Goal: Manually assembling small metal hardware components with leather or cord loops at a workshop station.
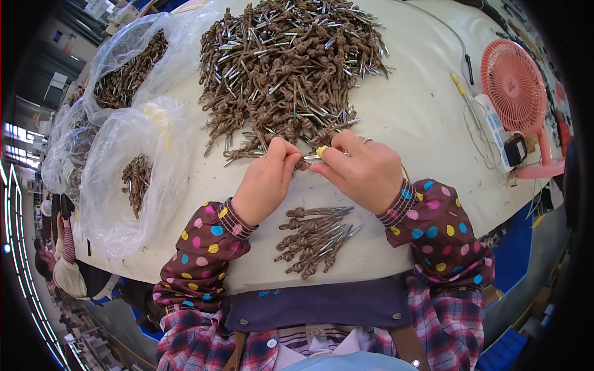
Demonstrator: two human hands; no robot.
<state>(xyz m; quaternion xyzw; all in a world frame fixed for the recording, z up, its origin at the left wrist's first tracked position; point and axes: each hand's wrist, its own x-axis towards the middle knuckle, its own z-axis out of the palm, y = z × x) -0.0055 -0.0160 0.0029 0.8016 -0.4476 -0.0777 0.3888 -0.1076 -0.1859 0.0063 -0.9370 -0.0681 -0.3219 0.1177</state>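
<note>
My left hand (265, 184) and my right hand (365, 173) meet at the near edge of a large heap of brown knotted cords (278, 74) with silvery tips. Left thumb and index finger pinch a brown cord, mostly hidden by the fingertips. A slim silvery metal piece (312, 159) shows between the hands, gripped by my right fingers; whether it is the cord's tip or a small tool I cannot tell. Yellow wrapping covers one right fingertip. A smaller group of knotted cords (312, 241) lies on the table below my hands, metal tips mostly toward the right.
Clear plastic bags (111, 179) holding more cords stand at the left. On the right are a pink fan (513, 86), a white power strip (495, 130) with cables, and a yellow-handled screwdriver (459, 86). Beyond the table's left edge (117, 267), another person (71, 275) is visible.
</note>
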